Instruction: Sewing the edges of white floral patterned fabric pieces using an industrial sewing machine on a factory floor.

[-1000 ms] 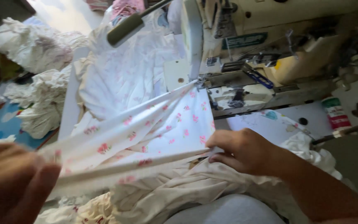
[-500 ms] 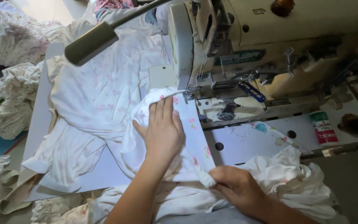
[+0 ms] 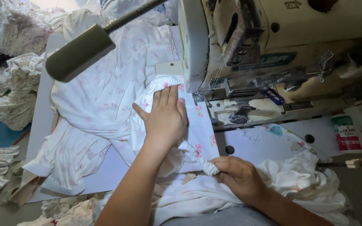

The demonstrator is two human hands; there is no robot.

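Note:
My left hand (image 3: 165, 117) lies flat, fingers together, on a white fabric piece with small pink flowers (image 3: 200, 129), pressing it on the bed of an industrial sewing machine (image 3: 273, 54) just left of the presser foot (image 3: 200, 97). My right hand (image 3: 237, 175) is closed on the gathered elastic edge of the same fabric (image 3: 204, 163), near my body. The fabric's rolled edge (image 3: 166, 80) curves up toward the needle area.
A grey gooseneck lamp (image 3: 80, 52) hangs over the white table (image 3: 42, 104). More white floral garments (image 3: 89, 125) are spread left of my hands, and heaps of them (image 3: 9, 96) lie on the floor. A small green-and-red bottle (image 3: 346, 133) stands at right.
A second ago the fabric was stretched taut between my hands; my left hand has since moved in and laid it flat by the presser foot. The view has come closer.

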